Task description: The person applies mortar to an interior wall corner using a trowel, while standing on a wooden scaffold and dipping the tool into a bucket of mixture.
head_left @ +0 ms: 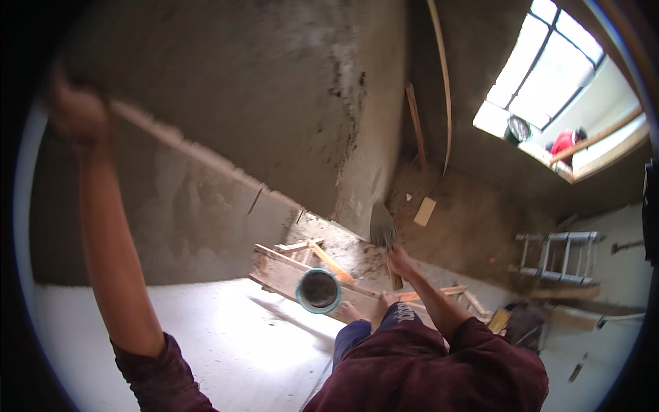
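No packages, labels, signs or screens.

I see a dim room, daylight glaring from the window (pixel 549 65), soft shadows on the floor (pixel 226 343), the left hand (pixel 75 110) seemingly motion-blurred, edges bent and black.

free: pale floor (pixel 206 329) at left | blocked: plastered wall (pixel 274 103) ahead, wooden scaffold (pixel 288 271) and bucket (pixel 318 290) below

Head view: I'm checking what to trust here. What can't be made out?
- Left hand: blurred at the dark rim; its grip on the long straightedge is unclear.
- Trowel in the right hand: blurred.
- Bucket: contents too dark.
- Window: overexposed.
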Motion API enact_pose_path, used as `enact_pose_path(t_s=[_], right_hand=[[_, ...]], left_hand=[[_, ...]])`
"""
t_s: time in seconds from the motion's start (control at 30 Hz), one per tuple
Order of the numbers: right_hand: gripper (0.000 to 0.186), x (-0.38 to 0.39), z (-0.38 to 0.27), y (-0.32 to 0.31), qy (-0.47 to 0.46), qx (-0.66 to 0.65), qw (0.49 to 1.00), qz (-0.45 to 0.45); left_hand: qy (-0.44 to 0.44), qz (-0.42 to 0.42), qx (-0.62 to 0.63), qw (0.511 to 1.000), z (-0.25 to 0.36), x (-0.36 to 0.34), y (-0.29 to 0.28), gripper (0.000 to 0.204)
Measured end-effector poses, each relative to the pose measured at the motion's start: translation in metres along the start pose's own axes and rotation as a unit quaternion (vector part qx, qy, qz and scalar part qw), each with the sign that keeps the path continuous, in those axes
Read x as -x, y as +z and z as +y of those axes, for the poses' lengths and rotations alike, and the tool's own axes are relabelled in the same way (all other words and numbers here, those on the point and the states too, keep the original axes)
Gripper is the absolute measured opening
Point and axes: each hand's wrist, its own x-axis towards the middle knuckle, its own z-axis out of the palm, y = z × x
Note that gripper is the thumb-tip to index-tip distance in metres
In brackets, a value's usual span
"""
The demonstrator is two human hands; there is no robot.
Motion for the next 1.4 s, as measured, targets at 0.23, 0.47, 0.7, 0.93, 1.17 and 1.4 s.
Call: enact_pose_path(t_s=[0.23,0.47,0.7,0.93,1.17,1.4], right_hand=[[0.045,-0.01,0.157,0.036,-0.019,0.486,0.858,-0.168],[0.036,-0.057,0.108,0.205,-0.068,0.678,0.657,-0.323],[0.026,-0.185,0.211,0.329,-0.106,0.746,0.593,-0.284],[0.025,-0.215,0.296,0.384,0.051,0.693,0.636,-0.336],[0.039,-0.209,0.352,0.419,0.085,0.585,0.712,-0.379],[0.031,-0.212,0.35,0.404,0.128,0.506,0.751,-0.403]], left_hand=[[-0.473,-0.145,0.464,0.735,0.169,0.202,-0.226,0.067],[-0.573,-0.706,0.293,0.296,0.44,0.465,-0.629,0.078],[-0.624,-0.738,0.197,0.168,0.501,0.448,-0.661,0.054],[-0.721,-0.651,0.182,0.152,0.507,0.466,-0.693,0.045],[-0.711,-0.666,0.197,0.107,0.491,0.481,-0.686,0.046],[-0.695,-0.679,0.21,0.111,0.49,0.483,-0.691,0.047]])
